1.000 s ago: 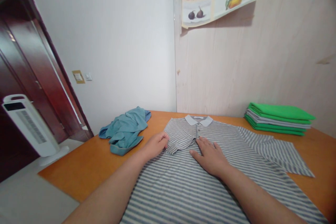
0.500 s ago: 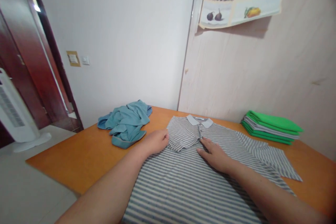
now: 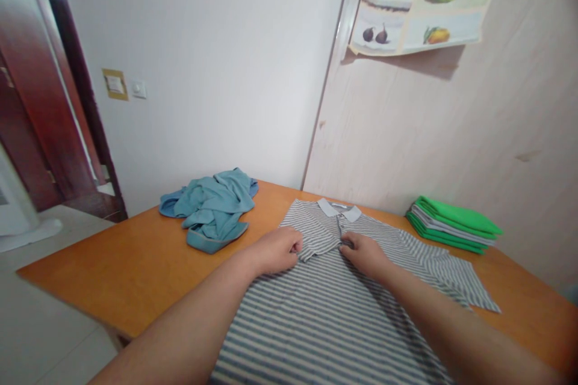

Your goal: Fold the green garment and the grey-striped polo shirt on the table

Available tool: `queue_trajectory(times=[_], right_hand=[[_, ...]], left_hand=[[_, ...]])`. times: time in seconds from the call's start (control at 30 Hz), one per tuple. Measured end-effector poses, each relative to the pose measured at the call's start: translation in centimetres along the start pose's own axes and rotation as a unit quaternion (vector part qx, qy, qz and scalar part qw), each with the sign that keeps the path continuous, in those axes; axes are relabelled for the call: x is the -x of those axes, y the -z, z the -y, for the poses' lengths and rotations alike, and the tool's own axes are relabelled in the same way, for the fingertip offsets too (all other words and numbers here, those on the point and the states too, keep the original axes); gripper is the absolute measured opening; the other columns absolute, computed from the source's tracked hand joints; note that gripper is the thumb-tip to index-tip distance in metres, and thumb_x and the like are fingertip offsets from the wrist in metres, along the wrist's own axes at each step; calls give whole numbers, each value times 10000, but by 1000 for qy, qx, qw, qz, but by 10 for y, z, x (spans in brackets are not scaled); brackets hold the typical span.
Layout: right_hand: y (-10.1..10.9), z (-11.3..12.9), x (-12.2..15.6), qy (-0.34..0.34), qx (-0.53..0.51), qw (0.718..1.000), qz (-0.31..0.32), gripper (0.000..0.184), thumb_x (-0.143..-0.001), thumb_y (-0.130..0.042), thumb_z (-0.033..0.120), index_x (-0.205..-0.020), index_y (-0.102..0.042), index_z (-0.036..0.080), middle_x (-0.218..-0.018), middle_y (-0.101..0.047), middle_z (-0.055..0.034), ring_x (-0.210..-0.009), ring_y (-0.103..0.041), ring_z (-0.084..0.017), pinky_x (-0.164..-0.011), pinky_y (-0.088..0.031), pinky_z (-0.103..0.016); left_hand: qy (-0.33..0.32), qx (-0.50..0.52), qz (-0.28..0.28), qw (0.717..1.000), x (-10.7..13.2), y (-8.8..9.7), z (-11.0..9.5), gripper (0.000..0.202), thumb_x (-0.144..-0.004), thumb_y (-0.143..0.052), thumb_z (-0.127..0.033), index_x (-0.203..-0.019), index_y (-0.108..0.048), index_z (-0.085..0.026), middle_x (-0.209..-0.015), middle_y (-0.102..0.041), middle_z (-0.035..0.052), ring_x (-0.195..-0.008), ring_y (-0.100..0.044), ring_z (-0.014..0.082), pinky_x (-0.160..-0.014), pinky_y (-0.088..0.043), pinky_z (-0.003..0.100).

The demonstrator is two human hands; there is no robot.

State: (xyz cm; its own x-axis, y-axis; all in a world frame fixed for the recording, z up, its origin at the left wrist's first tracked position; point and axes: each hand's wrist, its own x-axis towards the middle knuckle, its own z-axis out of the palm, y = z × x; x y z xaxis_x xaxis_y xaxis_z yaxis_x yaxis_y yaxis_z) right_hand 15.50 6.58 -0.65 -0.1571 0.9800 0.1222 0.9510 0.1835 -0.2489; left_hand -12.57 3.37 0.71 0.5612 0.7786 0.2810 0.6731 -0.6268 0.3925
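A grey-and-white striped polo shirt [image 3: 307,319] lies front up, its pale grey collar [image 3: 336,209] toward the wall. One short sleeve is folded inward over the chest; the other spreads out to the right. My left hand [image 3: 276,249] is closed at the shirt's left edge, just below the shoulder, with fabric at its fingers. My right hand [image 3: 365,254] rests on the chest by the button placket, its fingers curled and pinching cloth near the cuff of the folded sleeve. The fingertips of both hands are partly hidden.
A crumpled teal garment [image 3: 217,204] lies on the orange tabletop [image 3: 99,271] at the back left. Folded green and grey clothes [image 3: 454,222] are stacked at the back right. Fruit pictures [image 3: 428,6] hang on the wall behind. Part of a white appliance [image 3: 15,198] stands on the left.
My right hand has gone from lying flat with fingers spread to curled fingers on the cloth. My left hand stays closed, turned slightly. The camera view has shifted a little.
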Motion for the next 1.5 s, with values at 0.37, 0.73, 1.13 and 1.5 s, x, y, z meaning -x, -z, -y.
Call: queue_trajectory(times=[0.37, 0.73, 1.13, 1.5], right_hand=[[-1, 8, -25, -59, -30, 996, -57, 202, -838, -472, 268, -774, -653, 207, -797, -711, -45, -783, -628, -191, -658, -373, -266], [-11, 3, -44, -89, -115, 986, -85, 95, -760, -532, 169, -758, -622, 198, -662, -661, 1, -626, -570, -135, -555, -323, -232], [-9, -3, -41, -124, -110, 984, -70, 72, -778, -559, 200, -776, -632, 201, -735, -674, -32, -675, -565, -165, -576, -305, -251], [-14, 4, -37, -144, -175, 974, -15, 137, -684, -711, 293, -644, -619, 200, -567, -607, 17, -565, -532, -136, -516, -306, -237]], left_hand=[[-22, -52, -6, 998, -3, -12, -1, 125, -732, -644, -226, -856, -634, -212, -918, -636, 44, -870, -567, 218, -716, -421, 288], [-27, -116, -30, 992, -3, -4, -14, 118, -860, -494, -164, -821, -599, -203, -888, -647, 39, -837, -580, 196, -707, -403, 292], [28, -56, -38, 997, -4, -2, -4, 204, -893, -458, -226, -746, -598, -206, -768, -659, 2, -670, -539, 155, -563, -293, 265], [-50, -9, -4, 999, -4, -6, -8, 150, -715, -589, -156, -851, -621, -209, -892, -632, 7, -850, -559, 169, -706, -416, 236]])
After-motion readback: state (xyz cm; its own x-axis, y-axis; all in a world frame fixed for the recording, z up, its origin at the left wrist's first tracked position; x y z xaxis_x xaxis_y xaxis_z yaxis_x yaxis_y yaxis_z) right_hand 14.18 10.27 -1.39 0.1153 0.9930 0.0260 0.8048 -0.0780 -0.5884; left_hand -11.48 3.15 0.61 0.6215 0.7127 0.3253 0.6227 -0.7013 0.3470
